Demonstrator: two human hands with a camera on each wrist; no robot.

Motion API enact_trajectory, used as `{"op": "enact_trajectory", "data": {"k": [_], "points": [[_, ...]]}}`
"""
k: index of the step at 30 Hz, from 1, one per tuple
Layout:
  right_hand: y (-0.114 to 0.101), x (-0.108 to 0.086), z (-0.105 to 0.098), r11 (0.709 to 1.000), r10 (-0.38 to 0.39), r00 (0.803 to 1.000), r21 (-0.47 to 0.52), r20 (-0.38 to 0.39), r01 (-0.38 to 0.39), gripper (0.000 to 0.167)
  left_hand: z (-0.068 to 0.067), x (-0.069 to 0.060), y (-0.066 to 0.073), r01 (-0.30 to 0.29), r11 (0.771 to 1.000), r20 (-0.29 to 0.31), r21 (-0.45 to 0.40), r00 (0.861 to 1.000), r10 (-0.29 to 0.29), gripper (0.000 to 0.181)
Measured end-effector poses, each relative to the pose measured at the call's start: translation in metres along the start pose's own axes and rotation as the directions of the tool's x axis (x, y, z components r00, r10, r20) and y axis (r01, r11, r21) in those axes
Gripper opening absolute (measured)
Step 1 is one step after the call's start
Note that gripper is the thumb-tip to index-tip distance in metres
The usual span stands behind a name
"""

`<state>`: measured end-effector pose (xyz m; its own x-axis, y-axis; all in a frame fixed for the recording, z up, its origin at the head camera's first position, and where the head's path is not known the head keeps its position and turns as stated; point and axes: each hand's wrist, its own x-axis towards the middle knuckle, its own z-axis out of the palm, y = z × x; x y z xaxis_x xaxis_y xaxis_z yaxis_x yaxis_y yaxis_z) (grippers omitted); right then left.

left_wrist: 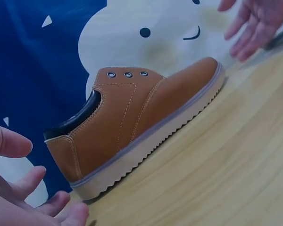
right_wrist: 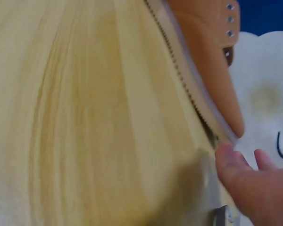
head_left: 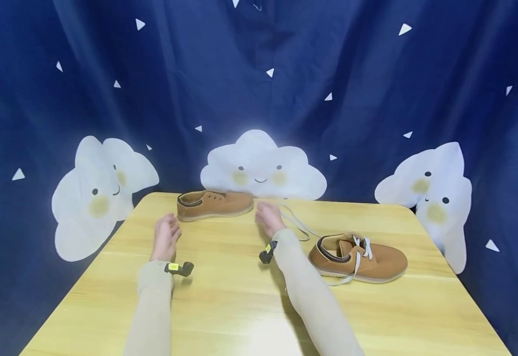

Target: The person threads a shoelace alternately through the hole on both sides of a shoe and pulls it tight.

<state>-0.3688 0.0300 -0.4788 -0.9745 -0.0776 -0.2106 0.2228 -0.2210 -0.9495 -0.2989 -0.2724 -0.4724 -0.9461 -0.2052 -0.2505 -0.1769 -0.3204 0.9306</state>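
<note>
A brown shoe (head_left: 223, 202) without laces stands on its sole at the far left of the table, toe to the right. By its heel is my left hand (head_left: 166, 236), fingers loosely bent and holding nothing. Past the toe, my right hand (head_left: 269, 217) is held with nothing in its grasp. In the left wrist view the shoe's side (left_wrist: 118, 117) shows three bare eyelets, and a gap separates the left fingers from the heel. The right wrist view shows my right thumb (right_wrist: 231, 162) close to the toe; whether they touch I cannot tell.
A second brown shoe (head_left: 374, 262) with a pale lace (head_left: 358, 264) partly threaded sits at the right, beside my right forearm. Another lace (head_left: 301, 228) lies loose behind my right wrist. A dark blue curtain (head_left: 223, 74) with clouds hangs behind the wooden table (head_left: 223, 306).
</note>
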Motion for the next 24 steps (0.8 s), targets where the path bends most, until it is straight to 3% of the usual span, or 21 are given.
{"op": "enact_trajectory", "data": {"k": [6,10,14,19,24], "points": [[0.008,0.013,-0.003,0.997,0.014,0.999,0.074,0.037,-0.016,0.057,0.000,0.004,-0.010,0.026,0.989,0.092,-0.146,0.996,-0.012,0.064],[0.007,0.019,-0.004,0.995,0.026,0.996,0.098,0.085,-0.035,0.059,0.002,0.007,-0.010,0.072,0.953,0.131,-0.295,0.991,-0.035,0.067],[0.003,0.020,-0.003,0.994,0.031,0.988,0.096,0.153,-0.046,0.061,0.002,0.010,-0.007,0.109,0.916,0.156,-0.386,0.986,-0.052,0.070],[0.002,0.021,-0.001,0.988,0.036,0.982,0.143,0.184,-0.063,0.060,-0.001,0.014,-0.003,0.131,0.896,0.173,-0.424,0.983,-0.062,0.076],[0.002,0.022,0.003,0.986,0.038,0.979,0.149,0.202,-0.069,0.063,-0.008,0.015,0.000,0.149,0.902,0.184,-0.404,0.980,-0.079,0.071]]}}
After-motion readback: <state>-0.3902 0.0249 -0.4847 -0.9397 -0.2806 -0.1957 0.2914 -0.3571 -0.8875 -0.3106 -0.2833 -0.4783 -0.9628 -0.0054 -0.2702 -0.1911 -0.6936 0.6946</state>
